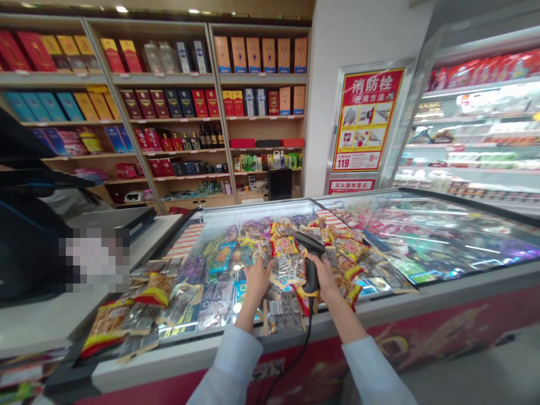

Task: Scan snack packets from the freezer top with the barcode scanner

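My right hand (323, 275) is wrapped round the grip of a black barcode scanner (311, 244), whose head points to the upper left over the snack packets. A cable runs from the scanner's handle down past the freezer's front edge. To the left, my left hand (257, 277) reaches over the glass with fingers apart, its tips at a silvery snack packet (260, 248); whether they press on it I cannot tell. Red and yellow snack bags (284, 239) lie just beyond both hands. Clear and grey packets (286, 312) rest on the glass nearer to me.
A glass-topped chest freezer (181, 351) spans the front, with more snack bags (107, 326) at its left corner. A counter (25, 326) stands at left, beside a dark-clothed person (29, 236). Behind are shelves of boxes (169, 104); a lit display fridge (476, 129) is at right.
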A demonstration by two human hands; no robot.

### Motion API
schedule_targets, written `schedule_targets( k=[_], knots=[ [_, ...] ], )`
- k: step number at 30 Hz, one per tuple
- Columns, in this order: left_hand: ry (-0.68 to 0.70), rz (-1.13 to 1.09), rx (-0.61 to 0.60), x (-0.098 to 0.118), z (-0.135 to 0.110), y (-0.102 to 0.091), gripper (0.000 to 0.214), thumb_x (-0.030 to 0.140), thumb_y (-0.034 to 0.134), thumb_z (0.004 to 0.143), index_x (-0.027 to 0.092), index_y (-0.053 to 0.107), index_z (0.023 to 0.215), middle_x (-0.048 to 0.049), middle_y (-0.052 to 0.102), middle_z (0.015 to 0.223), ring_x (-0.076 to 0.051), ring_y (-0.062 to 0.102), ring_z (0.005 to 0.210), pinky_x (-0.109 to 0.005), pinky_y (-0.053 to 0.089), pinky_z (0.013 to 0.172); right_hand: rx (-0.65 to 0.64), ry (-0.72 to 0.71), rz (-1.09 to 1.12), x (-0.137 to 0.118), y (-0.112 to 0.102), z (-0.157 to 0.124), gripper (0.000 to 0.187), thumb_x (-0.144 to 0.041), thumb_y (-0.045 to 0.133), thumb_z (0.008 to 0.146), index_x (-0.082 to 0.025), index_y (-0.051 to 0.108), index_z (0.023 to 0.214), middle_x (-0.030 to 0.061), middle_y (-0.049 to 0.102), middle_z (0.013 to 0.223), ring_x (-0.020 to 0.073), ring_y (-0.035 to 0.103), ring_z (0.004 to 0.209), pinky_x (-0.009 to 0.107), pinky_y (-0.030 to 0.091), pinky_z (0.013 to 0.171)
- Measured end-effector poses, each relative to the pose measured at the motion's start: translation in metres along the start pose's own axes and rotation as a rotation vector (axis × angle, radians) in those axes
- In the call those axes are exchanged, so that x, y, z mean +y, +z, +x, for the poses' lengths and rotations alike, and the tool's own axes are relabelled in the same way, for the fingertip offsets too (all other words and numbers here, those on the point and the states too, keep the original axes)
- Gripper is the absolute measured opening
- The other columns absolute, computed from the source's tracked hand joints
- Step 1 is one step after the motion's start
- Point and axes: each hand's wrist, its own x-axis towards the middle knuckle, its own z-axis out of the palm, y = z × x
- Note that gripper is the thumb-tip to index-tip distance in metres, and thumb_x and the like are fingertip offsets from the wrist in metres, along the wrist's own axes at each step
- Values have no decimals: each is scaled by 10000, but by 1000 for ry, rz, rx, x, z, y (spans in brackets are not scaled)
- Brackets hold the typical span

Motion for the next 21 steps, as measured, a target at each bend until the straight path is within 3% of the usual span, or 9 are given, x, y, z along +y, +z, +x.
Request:
schedule_targets(
  k=[6,12,17,21],
  knots=[
    [-150,-273,34,-14,5,-4,280,363,388,958,163,531,1092,-76,703,777,-229,688,853,-267,403,693,-105,0,-51,-3,15,-1,222,-367,686,635,-178,571,647,-23,565,467,106,470,336,214,376,317],
    [-209,-504,289,-23,9,-5,253,387,403,935,195,542,1026,-22,627,654,-225,654,690,-280,405,608,-190,-1,-120,-16,23,-13,207,-360,676,659,-176,579,654,-22,573,485,102,473,351,206,380,320],
    [-226,-692,498,-26,9,-8,408,444,403,925,147,490,1189,-6,599,637,-192,589,571,-299,435,598,-353,6,-281,-28,15,-12,224,-370,682,653,-174,575,639,-14,579,488,104,471,338,210,384,314],
    [-178,-798,561,-25,10,-8,474,464,389,930,158,469,1283,-83,681,901,-207,652,803,-328,491,758,-413,-12,-424,-29,12,-13,190,-338,676,661,-178,581,619,-16,586,485,110,488,332,210,393,322]
  ],
)
